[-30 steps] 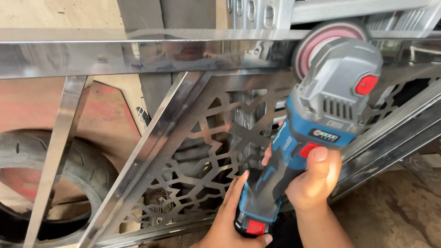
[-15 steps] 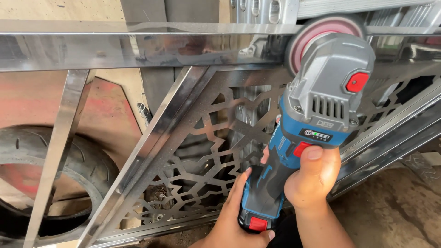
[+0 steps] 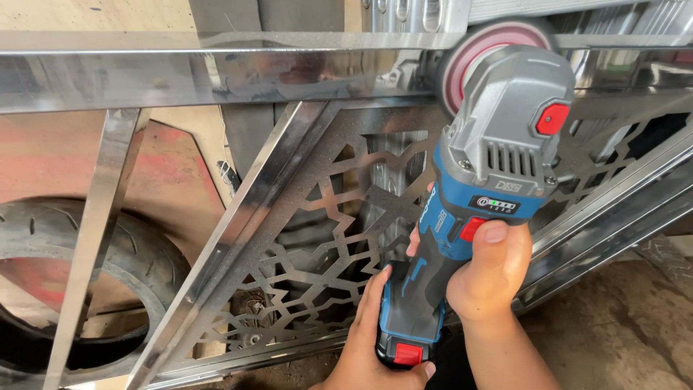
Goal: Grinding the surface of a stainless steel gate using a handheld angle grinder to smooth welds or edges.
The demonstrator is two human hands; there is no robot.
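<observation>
A blue and grey angle grinder (image 3: 469, 209) fills the right middle of the frame. The right hand (image 3: 487, 271) is wrapped tight around its blue body, with the thumb on a red switch. The left hand (image 3: 375, 339) is closed around the bottom end of the tool, near the lower middle of the frame, by the red battery clip. The round pink disc (image 3: 469, 61) at the top touches the long shiny metal bar (image 3: 216, 68) that runs across the top of the frame. Under the bar sits a metal panel with cut-out shapes (image 3: 317, 245). A slanted shiny bar (image 3: 238, 231) runs beside it. A black tyre (image 3: 108, 260) lies at the lower left, behind the frame.
</observation>
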